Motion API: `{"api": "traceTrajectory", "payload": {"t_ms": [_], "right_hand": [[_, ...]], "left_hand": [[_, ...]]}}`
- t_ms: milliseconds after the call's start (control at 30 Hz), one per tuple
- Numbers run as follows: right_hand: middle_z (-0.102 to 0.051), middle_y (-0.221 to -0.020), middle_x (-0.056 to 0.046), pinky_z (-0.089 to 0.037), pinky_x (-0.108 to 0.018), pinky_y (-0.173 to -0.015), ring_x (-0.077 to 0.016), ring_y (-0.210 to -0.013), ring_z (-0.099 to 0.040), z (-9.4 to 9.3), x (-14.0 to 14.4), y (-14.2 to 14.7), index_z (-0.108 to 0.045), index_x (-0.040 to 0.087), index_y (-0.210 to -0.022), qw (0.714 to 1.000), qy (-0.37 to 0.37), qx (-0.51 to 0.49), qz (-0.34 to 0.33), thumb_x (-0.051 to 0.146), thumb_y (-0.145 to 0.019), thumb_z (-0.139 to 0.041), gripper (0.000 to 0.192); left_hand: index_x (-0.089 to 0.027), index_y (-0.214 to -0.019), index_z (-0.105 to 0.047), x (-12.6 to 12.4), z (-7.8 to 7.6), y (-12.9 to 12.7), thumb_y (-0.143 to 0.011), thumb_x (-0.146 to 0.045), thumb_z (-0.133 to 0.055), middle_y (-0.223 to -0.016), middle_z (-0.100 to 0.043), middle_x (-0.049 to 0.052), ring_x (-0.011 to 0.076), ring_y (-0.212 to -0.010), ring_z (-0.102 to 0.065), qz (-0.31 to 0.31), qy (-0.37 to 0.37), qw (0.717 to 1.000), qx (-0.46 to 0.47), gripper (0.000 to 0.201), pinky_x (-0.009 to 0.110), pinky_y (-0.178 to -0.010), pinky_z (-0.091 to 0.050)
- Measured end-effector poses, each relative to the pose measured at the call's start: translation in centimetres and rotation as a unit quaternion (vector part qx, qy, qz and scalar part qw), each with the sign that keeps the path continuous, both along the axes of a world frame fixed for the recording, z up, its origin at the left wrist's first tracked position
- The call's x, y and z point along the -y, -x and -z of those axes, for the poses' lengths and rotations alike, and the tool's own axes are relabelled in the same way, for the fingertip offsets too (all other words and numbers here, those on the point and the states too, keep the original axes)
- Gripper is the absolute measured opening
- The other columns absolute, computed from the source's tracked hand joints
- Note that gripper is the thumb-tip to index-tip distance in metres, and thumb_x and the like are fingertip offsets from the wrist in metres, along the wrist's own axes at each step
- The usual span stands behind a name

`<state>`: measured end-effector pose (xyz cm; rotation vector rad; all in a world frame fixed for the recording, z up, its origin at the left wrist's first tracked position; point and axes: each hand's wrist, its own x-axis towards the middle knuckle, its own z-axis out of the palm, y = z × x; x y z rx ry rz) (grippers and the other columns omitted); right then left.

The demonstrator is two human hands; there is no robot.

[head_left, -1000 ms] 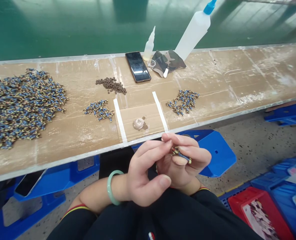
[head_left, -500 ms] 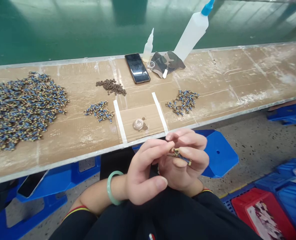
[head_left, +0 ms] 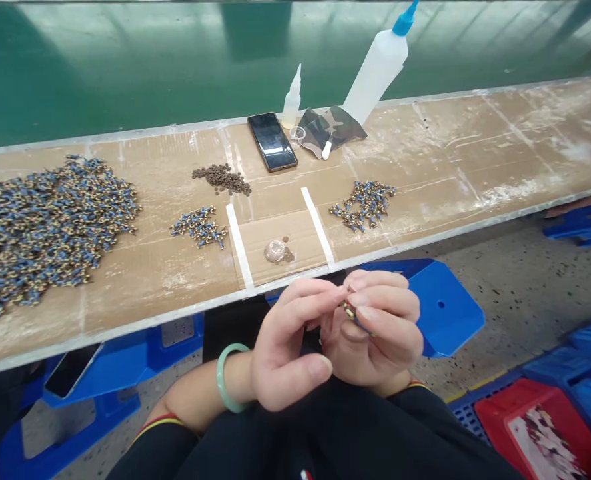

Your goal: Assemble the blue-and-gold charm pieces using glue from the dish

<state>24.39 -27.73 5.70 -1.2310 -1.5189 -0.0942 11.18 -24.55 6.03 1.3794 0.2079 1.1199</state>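
My right hand [head_left: 382,323] pinches a small blue-and-yellow figure-like piece [head_left: 351,312] between thumb and fingers, just in front of the table edge. Much of the piece is hidden by those fingers. My left hand [head_left: 285,347] has its fingers stretched out and its thumb apart; its fingertips touch the piece's upper end. On a cardboard pad [head_left: 255,233] beyond the hands sits a small glossy, translucent lump [head_left: 275,251] with brown bits beside it. Similar small pieces lie in a little heap [head_left: 200,227] left of the pad and another heap [head_left: 364,205] right of it.
A large pile of such pieces [head_left: 50,227] covers the table's left. Small brown discs [head_left: 222,179], a phone [head_left: 272,141], a small dropper bottle [head_left: 292,100] and a large blue-tipped bottle [head_left: 378,73] stand or lie farther back. Blue stools [head_left: 445,307] and a red bin [head_left: 530,413] are below.
My right fingers have closed farther over the piece, so less of it shows. The right index finger has come down to its upper end. My left hand is nearly unchanged.
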Motion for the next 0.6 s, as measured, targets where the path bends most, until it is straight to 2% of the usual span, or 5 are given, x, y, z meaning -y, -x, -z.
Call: {"api": "traceTrajectory", "payload": {"t_ms": [133,333,467,600], "right_hand": [[-0.055,-0.086,-0.005,-0.057,-0.048,-0.068,-0.0277,-0.085,-0.060,-0.1,-0.3,0.4,-0.065,0.041,-0.115,0.994,-0.078,-0.043,0.058,0.033,-0.103,-0.054,0.018],[-0.055,-0.077,-0.002,-0.054,-0.040,-0.063,-0.0219,-0.074,-0.058,-0.6,-1.6,0.8,-0.067,0.031,-0.101,0.989,-0.125,-0.067,0.028,0.028,-0.103,-0.060,0.009],[-0.061,-0.080,-0.001,-0.057,-0.040,-0.067,-0.0216,-0.078,-0.063,0.2,-1.5,0.7,-0.070,0.030,-0.104,0.990,-0.119,-0.074,0.016,0.028,-0.103,-0.060,0.010],[-0.069,-0.093,-0.003,-0.060,-0.046,-0.079,-0.0246,-0.090,-0.069,3.1,-2.3,-1.8,-0.072,0.034,-0.115,0.995,-0.058,-0.065,0.052,0.024,-0.098,-0.064,0.022]], "left_hand": [[-0.038,-0.157,-0.052,0.0,0.2,0.0,-0.102,-0.042,-0.059,-0.130,-0.057,0.009,0.0215,-0.103,-0.063,-0.011,-0.018,1.000,-0.004,0.055,0.035,-0.090,-0.058],[-0.034,-0.159,-0.049,0.0,0.9,-0.2,-0.104,-0.035,-0.057,-0.136,-0.056,0.010,0.0257,-0.125,-0.062,-0.046,-0.054,0.997,-0.004,0.055,0.040,-0.110,-0.054],[-0.033,-0.158,-0.050,0.1,1.3,-0.5,-0.104,-0.032,-0.056,-0.139,-0.056,0.011,0.0241,-0.118,-0.064,-0.081,-0.063,0.994,-0.034,0.054,0.036,-0.098,-0.059],[-0.034,-0.164,-0.039,-0.7,1.4,-0.4,-0.105,-0.038,-0.053,-0.145,-0.055,0.014,0.0209,-0.100,-0.062,-0.130,-0.089,0.982,-0.106,0.061,0.032,-0.079,-0.060]]}}
